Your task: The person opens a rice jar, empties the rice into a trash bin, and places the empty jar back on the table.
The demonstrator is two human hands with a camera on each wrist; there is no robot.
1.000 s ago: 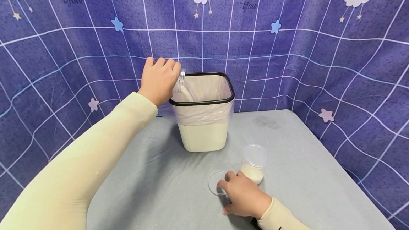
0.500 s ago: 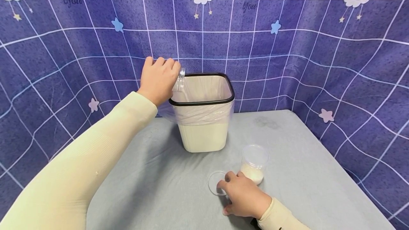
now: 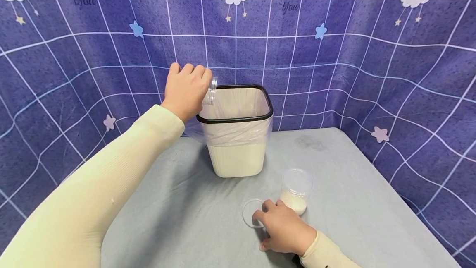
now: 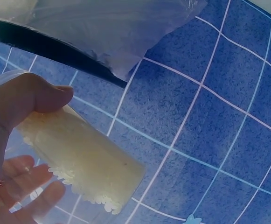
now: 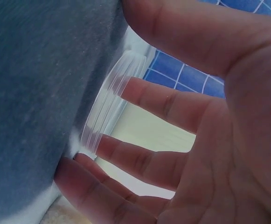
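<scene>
Jar [image 4: 91, 154] in my left hand [image 3: 187, 92], tipped at the left side of the bin [image 3: 238, 158], looks light, stiff and probably slippery, so I'd trust this thumb-and-fingers wrap round its body, my right hand [image 3: 285, 226] loosely spread at the lid [image 3: 250, 215].

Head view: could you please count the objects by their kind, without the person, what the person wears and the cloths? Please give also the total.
Clear jars: 2 (a held jar and a standing jar)
Loose clear lid: 1
Bin: 1
Bin liner: 1
Total: 5
</scene>
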